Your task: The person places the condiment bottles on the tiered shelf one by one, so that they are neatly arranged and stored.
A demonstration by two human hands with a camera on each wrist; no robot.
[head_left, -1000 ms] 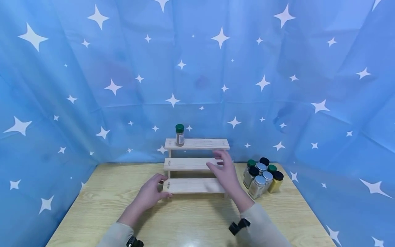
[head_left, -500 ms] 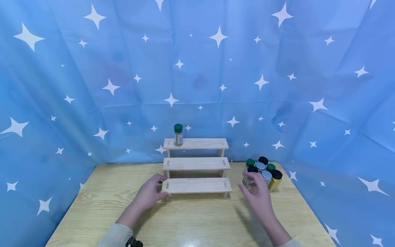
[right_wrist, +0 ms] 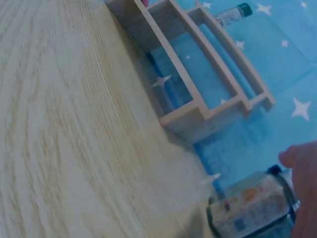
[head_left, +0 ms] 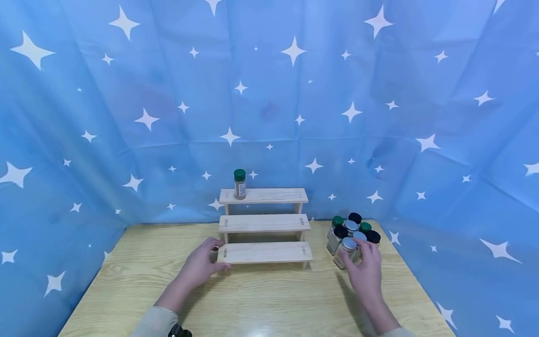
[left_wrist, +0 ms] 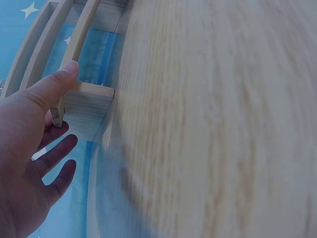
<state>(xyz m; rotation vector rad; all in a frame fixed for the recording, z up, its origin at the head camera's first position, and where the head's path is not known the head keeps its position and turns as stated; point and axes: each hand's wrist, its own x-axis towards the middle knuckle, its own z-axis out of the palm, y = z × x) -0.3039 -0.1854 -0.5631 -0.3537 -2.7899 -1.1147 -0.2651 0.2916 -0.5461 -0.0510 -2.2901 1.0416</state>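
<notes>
My right hand [head_left: 367, 271] is at the nearest silver-lidded jar [head_left: 347, 248], thumb by its near side and fingertips round by its lid; whether they have closed on the glass I cannot tell, since the hand itself hides that side; the jar stands on the table [head_left: 261, 302], at the front of the bunch, to the right of the wooden rack [head_left: 264, 223] and well apart from it; my left hand [head_left: 201, 263], by contrast, plainly pinches the left end of the rack's lowest shelf; taking hold of the jar looks to me like the step in hand, and I would do it best by setting thumb and fingers on opposite sides just under the lid, squeezing evenly, then lifting straight up before any sideways travel; the smooth glass could slip, I judge, if only the fingertips bear; what crowds me is close by: a black-lidded jar [head_left: 336, 238] stands just behind to the left, and another silver-lidded jar [head_left: 359, 235] sits right where my fingers need room, so a wide grasp might nudge or topple them; more black, green and silver lids fill the bunch behind; on the rack's top shelf, toward the left end, a green-lidded jar [head_left: 240, 185] stands upright, so my left hand's pinch should be steady and not jolt it; behind everything hangs a blue star-printed cloth [head_left: 269, 93].
</notes>
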